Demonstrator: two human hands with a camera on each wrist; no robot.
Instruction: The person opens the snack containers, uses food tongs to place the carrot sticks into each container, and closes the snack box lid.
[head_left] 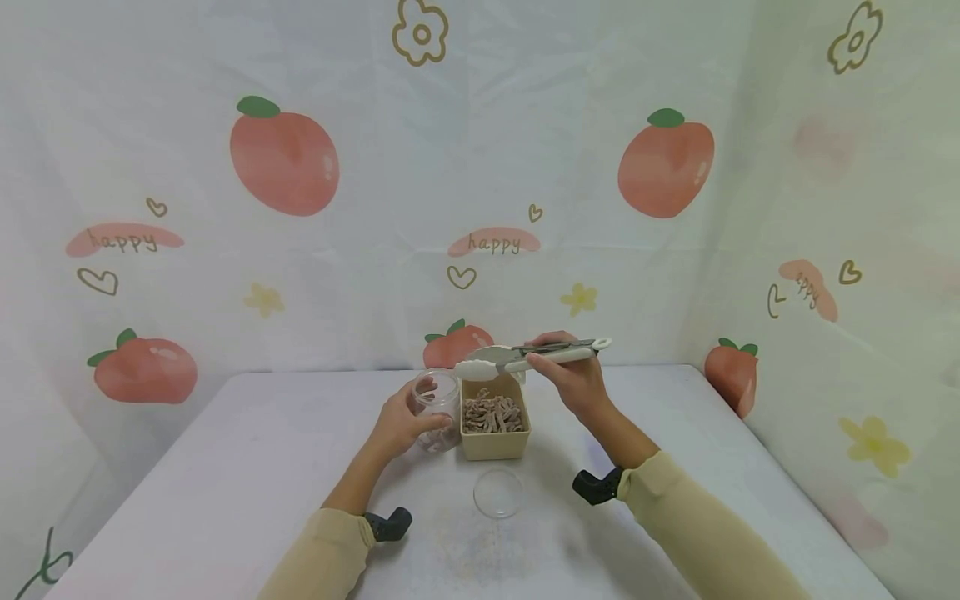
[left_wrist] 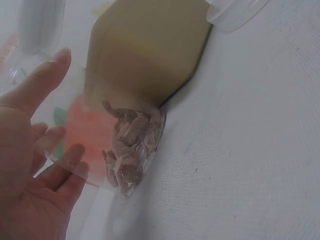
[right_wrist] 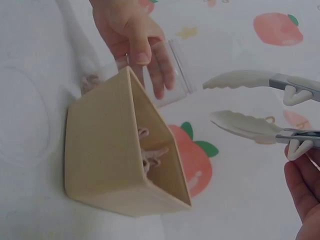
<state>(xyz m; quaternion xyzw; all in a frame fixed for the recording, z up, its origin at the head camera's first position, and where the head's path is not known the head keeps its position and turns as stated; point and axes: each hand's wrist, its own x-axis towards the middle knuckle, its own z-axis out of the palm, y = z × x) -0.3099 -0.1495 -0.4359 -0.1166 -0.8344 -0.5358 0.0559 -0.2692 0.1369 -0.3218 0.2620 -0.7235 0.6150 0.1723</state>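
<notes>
My left hand holds a clear jar around its side, thumb on one face and fingers on the other. Wrinkled brownish strips lie in the jar's bottom. Against its right side stands a beige box with more of the dried strips inside. My right hand grips a pair of tongs with white scalloped tips, level above the box and pointing left toward the jar mouth. In the right wrist view the tongs' tips are spread apart with nothing between them.
A round clear lid lies on the white tabletop in front of the box. Behind the table hangs a white backdrop printed with fruit, and it continues along the right side.
</notes>
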